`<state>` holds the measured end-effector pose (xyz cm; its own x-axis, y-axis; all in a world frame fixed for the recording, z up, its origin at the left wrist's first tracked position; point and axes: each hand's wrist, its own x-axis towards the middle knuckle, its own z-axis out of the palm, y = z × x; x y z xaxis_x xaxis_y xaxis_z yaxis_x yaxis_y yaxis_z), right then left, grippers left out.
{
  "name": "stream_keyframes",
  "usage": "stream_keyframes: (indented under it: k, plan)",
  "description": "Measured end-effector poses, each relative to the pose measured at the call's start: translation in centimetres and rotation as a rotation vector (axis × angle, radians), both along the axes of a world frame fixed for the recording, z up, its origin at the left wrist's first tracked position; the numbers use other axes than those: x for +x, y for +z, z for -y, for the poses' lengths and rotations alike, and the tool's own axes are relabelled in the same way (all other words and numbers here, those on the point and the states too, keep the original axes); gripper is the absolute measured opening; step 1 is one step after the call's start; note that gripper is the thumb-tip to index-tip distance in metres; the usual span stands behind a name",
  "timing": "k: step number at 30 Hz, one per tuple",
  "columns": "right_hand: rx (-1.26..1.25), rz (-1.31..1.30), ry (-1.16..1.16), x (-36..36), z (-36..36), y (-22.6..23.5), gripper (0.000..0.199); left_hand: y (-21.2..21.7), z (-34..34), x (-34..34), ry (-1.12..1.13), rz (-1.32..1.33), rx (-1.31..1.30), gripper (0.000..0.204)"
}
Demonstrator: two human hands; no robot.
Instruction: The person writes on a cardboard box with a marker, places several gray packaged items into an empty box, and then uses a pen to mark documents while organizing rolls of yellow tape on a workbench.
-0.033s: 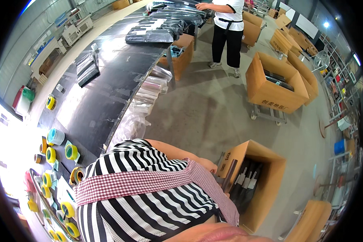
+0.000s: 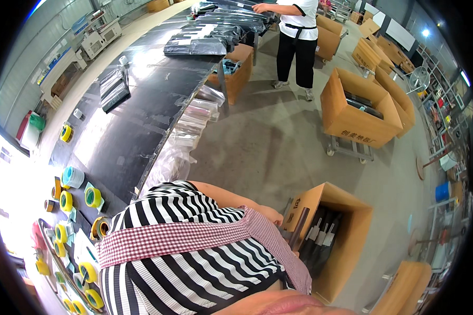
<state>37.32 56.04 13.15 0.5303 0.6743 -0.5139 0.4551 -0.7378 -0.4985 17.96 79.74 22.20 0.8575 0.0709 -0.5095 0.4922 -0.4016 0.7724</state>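
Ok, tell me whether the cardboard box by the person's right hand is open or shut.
Open. The cardboard box has no flaps over its top, and long dark packaged items stand inside it. The right hand reaches toward its near edge.

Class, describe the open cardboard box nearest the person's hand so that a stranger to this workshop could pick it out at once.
Start at the long black worktable on the left, then look right across the grey floor to the lower part of the view. There the cardboard box stands open beside the person's hand. Unlike the boxes farther off on wheeled carts, it sits closest and holds dark, slim packages standing on end.
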Motion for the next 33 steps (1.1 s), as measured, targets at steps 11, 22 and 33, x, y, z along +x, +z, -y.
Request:
stream_keyframes:
  k: [11, 22, 33]
  plan:
    - [0.234, 0.041, -0.045, -1.6, 1.5, 3.3, 0.052, 3.2, 1.8, -0.6, 0.001, -0.082, 0.123, 0.055]
    - [0.22, 0.197, -0.096, -3.1, 3.8, -2.6, 0.03, 4.4, 3.2, 1.9, 0.058, -0.256, 0.017, 0.048]
    - [0.292, 0.148, -0.166, -3.0, 3.9, -3.7, 0.029, 4.6, 3.8, 4.8, 0.013, -0.336, 0.033, 0.049]
